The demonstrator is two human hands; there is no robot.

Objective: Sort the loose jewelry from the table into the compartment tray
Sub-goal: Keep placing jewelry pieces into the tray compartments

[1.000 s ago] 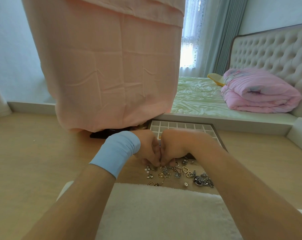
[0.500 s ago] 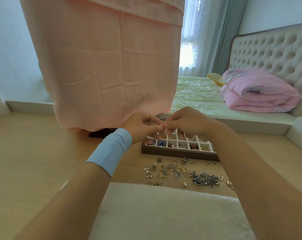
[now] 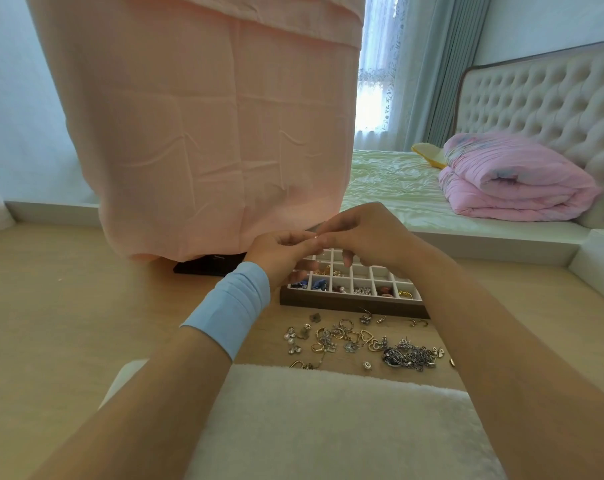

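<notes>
Pinching tiny piece (image 3: pixel 315 237) w/ both hands

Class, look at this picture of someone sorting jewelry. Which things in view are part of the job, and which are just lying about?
Part of the job:
compartment tray
loose jewelry on the table
left hand and right hand, pinching a tiny piece above the tray

Just lying about:
pink cloth
folded pink quilt
white fluffy mat

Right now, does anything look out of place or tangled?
Yes: a dark tangled clump of chains lies among the loose jewelry on the table, knotted rather than separate. The compartment tray sits level, nothing spilled.
</notes>
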